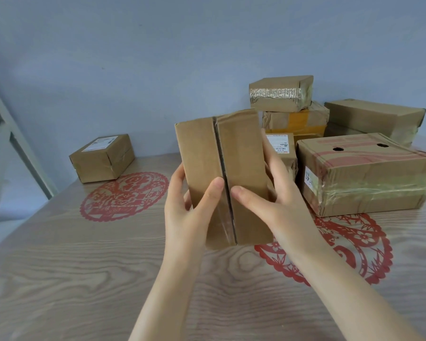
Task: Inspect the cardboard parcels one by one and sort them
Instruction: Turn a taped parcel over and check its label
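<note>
Underneath everything lies a pale table (84,279) with printed wood grain, bearing two round red paper-cut decals (123,195). At the right sits the biggest parcel (369,173), a wide brown carton with faded red print, two punched holes on top and glossy clear tape banding its front. Behind it a long plain parcel (374,116) lies lengthwise against the blue wall.

In mid-frame, above the table and in front of the pile, is the held parcel (202,156). It is an oblong of matte brown cardboard stood on end, its long axis running up and away and leaning slightly left at the top. Its flap seam faces the camera under wrinkled clear tape.

Further back, a foil-taped parcel (280,93) rests on a yellow-taped one (298,119). A small labelled parcel (102,158) sits alone at the left, overlapping a decal's edge.

The left hand (190,207) grips the held parcel's left edge and the right hand (268,193) its right edge. Both thumbs are pressed beside the seam.
</note>
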`<state>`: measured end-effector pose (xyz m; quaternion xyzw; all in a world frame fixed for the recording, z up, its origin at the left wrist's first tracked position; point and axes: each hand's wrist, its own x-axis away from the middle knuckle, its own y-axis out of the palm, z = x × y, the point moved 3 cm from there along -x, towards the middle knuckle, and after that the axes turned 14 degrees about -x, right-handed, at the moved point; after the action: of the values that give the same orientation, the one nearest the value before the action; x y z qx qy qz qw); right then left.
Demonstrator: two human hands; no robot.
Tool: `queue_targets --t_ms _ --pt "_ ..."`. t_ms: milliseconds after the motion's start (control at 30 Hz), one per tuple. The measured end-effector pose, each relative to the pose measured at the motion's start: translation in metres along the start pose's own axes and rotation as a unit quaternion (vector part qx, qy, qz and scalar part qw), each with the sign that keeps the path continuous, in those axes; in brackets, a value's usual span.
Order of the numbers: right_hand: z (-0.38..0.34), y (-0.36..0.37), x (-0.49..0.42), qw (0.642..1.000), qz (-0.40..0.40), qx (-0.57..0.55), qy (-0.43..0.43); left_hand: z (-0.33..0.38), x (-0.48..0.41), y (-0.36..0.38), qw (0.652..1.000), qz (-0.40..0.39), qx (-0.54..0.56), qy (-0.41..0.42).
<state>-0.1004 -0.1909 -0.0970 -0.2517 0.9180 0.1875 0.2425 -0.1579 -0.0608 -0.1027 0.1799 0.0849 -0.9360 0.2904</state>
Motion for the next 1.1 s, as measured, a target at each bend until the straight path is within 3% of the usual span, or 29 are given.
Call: queue_targets --t_ms 200,367,567,733,1100 --pt "0.0026 -0.0013 0.0002 0.999 0.045 -0.029 0.008 -0.0017 0.0005 0.0019 1.0 -0.004 -0.02 -0.009" --pt "0.0016 0.0032 0.0019 1.0 0.011 -0.008 0.011 -0.0004 0.0003 0.0008 1.0 0.007 -0.003 -0.013" --pt "-0.0026 0.0006 0.0022 0.999 0.018 -0.041 0.005 -0.0002 -0.0001 0.0027 0.999 -0.046 0.015 -0.005" --pt "-0.0002 0.0067 0.0039 1.0 -0.007 -0.007 -0.006 -0.0005 -0.0001 -0.0009 0.999 -0.023 0.023 -0.02" --pt "-0.0027 0.0067 0.005 0.999 0.007 -0.051 0.005 -0.0044 0.0026 0.0033 1.0 -0.011 0.006 -0.016"
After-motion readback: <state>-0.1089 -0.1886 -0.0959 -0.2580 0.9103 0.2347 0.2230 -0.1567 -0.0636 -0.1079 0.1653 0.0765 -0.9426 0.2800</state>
